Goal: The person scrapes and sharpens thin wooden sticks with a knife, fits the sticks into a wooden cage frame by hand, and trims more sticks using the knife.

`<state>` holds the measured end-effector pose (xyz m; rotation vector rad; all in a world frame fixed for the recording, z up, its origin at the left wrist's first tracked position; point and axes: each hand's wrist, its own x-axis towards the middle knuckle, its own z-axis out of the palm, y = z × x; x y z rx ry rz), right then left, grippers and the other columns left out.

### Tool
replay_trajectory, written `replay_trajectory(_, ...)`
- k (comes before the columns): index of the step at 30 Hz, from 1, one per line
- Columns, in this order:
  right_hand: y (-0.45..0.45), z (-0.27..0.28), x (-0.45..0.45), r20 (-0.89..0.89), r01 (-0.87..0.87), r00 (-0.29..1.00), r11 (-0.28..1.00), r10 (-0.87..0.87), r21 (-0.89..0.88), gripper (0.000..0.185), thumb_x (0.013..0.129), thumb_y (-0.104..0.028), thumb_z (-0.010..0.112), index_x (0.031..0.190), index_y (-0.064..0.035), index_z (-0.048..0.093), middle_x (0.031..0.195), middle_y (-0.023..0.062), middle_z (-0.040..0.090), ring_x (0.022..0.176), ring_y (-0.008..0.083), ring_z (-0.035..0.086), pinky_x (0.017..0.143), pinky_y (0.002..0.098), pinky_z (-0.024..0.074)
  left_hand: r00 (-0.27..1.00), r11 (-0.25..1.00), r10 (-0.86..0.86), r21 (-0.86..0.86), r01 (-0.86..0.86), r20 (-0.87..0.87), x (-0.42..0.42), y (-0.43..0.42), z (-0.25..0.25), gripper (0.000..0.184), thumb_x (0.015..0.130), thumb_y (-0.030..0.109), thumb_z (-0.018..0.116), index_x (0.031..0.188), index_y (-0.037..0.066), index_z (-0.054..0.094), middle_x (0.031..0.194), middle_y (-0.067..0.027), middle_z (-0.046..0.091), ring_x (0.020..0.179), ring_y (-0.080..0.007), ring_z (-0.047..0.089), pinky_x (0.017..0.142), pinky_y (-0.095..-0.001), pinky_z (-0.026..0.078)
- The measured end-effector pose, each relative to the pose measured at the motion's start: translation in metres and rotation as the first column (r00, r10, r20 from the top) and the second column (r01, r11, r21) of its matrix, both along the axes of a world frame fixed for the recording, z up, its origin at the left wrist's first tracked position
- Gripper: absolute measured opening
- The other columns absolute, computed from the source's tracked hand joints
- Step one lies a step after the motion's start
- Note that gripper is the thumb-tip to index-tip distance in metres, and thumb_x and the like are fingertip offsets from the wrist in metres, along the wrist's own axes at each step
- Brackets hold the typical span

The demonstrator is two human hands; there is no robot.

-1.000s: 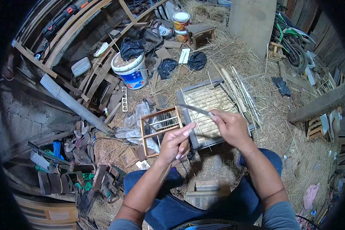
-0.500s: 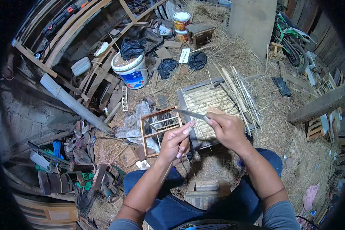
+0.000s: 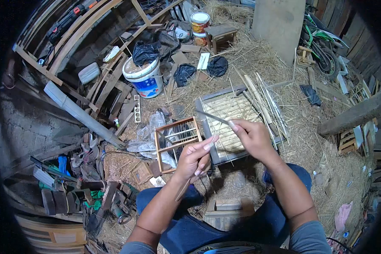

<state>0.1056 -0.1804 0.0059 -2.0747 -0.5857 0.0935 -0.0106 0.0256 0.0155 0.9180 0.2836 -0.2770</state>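
Strip (image 3: pixel 182 191), near centre, pinched in left hand (image 3: pixel 192 160), right hand (image 3: pixel 254 137) gripping knife (image 3: pixel 215 117) just beyond, apart; work looks partway: wooden frame (image 3: pixel 173 147) at left has bars (image 3: pixel 178 135), this 1 strip unfitted.

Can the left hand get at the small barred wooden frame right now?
Probably yes: the wooden frame lies just past the left hand with nothing visibly blocking it, though that hand grips a thin strip and may need freeing first.

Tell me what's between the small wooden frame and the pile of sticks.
The head view shows a grey-edged slatted panel there, partly covered by those sticks.
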Motion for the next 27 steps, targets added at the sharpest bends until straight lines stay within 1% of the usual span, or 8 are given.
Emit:
replay_trajectory(1, 0.001, -0.007, 0.004, -0.141, -0.071, 0.985, 0.973, 0.104, 0.218, 0.038, 0.107, -0.037, 0.061, 0.126, -0.0066, 0.075, 0.082, 0.0044, 0.074, 0.072, 0.013, 0.068, 0.065, 0.0306, 0.0522, 1.0, 1.0, 0.0, -0.001, 0.0, 0.004, 0.001, 0.002, -0.002, 0.042, 0.111, 0.015, 0.049, 0.148, -0.003, 0.053, 0.051, 0.0037, 0.045, 0.034, -0.0042, 0.038, 0.035, -0.0211, 0.035)
replay_trajectory(4, 0.005, 0.001, -0.004, -0.439, -0.12, 0.813, 0.847, 0.383, 0.517, 0.044, 0.11, -0.034, 0.058, 0.136, 0.0005, 0.067, 0.073, -0.0006, 0.062, 0.067, 0.0042, 0.054, 0.055, 0.0231, 0.0391, 0.998, 0.982, -0.058, -0.179, 0.062, 0.028, 0.0, 0.004, -0.009, 0.041, 0.111, 0.013, 0.047, 0.148, -0.004, 0.052, 0.053, 0.003, 0.046, 0.034, -0.0043, 0.039, 0.035, -0.0213, 0.036)
replay_trajectory(10, -0.001, -0.009, 0.012, -0.475, -0.067, 0.805, 0.851, 0.355, 0.521, 0.042, 0.11, -0.034, 0.058, 0.133, -0.0004, 0.069, 0.077, -0.0043, 0.058, 0.063, 0.0032, 0.049, 0.054, 0.0212, 0.0361, 0.998, 0.99, -0.051, -0.128, 0.054, 0.029, -0.003, 0.003, -0.008, 0.047, 0.111, 0.016, 0.05, 0.153, -0.004, 0.047, 0.058, 0.0007, 0.052, 0.037, -0.0043, 0.038, 0.038, -0.0218, 0.035)
replay_trajectory(14, -0.001, -0.017, 0.004, -0.302, -0.126, 0.927, 0.943, 0.222, 0.306, 0.038, 0.109, -0.032, 0.06, 0.13, -0.0018, 0.071, 0.07, -0.0006, 0.064, 0.059, 0.0103, 0.057, 0.058, 0.0289, 0.0459, 1.0, 1.0, 0.015, -0.017, -0.015, 0.007, -0.003, 0.0, -0.002, 0.046, 0.109, 0.016, 0.053, 0.15, -0.005, 0.05, 0.057, -0.0003, 0.054, 0.036, -0.0044, 0.038, 0.037, -0.0213, 0.034)
replay_trajectory(16, 0.003, -0.006, -0.02, 0.093, -0.126, 0.988, 0.99, 0.121, 0.059, 0.035, 0.105, -0.037, 0.062, 0.124, -0.0109, 0.076, 0.081, 0.0097, 0.075, 0.071, 0.0241, 0.072, 0.064, 0.0378, 0.0542, 0.998, 0.998, 0.06, 0.032, -0.06, 0.019, -0.002, -0.001, -0.004, 0.045, 0.109, 0.016, 0.054, 0.148, -0.006, 0.052, 0.055, -0.0001, 0.053, 0.036, -0.0046, 0.038, 0.037, -0.0211, 0.033)
replay_trajectory(17, 0.005, 0.005, -0.031, 0.1, -0.161, 0.982, 0.986, 0.163, -0.033, 0.03, 0.103, -0.036, 0.062, 0.119, -0.0164, 0.078, 0.097, 0.014, 0.078, 0.082, 0.0305, 0.077, 0.067, 0.0401, 0.0585, 0.997, 0.995, 0.077, 0.065, -0.078, 0.024, -0.002, 0.0, -0.008, 0.044, 0.108, 0.016, 0.055, 0.147, -0.005, 0.054, 0.055, -0.0003, 0.053, 0.036, -0.0048, 0.039, 0.037, -0.0209, 0.033)
replay_trajectory(24, 0.002, 0.005, -0.016, 0.371, 0.047, 0.928, 0.997, -0.021, -0.06, 0.022, 0.101, -0.031, 0.064, 0.11, -0.0197, 0.08, 0.076, 0.0059, 0.074, 0.062, 0.0251, 0.072, 0.051, 0.0396, 0.0525, 0.992, 0.975, 0.101, 0.191, -0.114, 0.079, -0.003, -0.001, -0.007, 0.041, 0.106, 0.015, 0.059, 0.142, -0.005, 0.059, 0.055, -0.0012, 0.056, 0.037, -0.0053, 0.039, 0.039, -0.0213, 0.032)
replay_trajectory(27, 0.007, 0.012, -0.035, 0.354, -0.109, 0.923, 0.985, 0.149, -0.13, 0.02, 0.102, -0.029, 0.064, 0.11, -0.0194, 0.079, 0.072, 0.0055, 0.073, 0.06, 0.0237, 0.071, 0.05, 0.0378, 0.052, 0.997, 0.993, 0.046, 0.102, -0.053, 0.069, -0.004, 0.003, -0.007, 0.041, 0.107, 0.014, 0.059, 0.145, -0.002, 0.059, 0.06, -0.0004, 0.058, 0.039, -0.0042, 0.04, 0.041, -0.0209, 0.033)
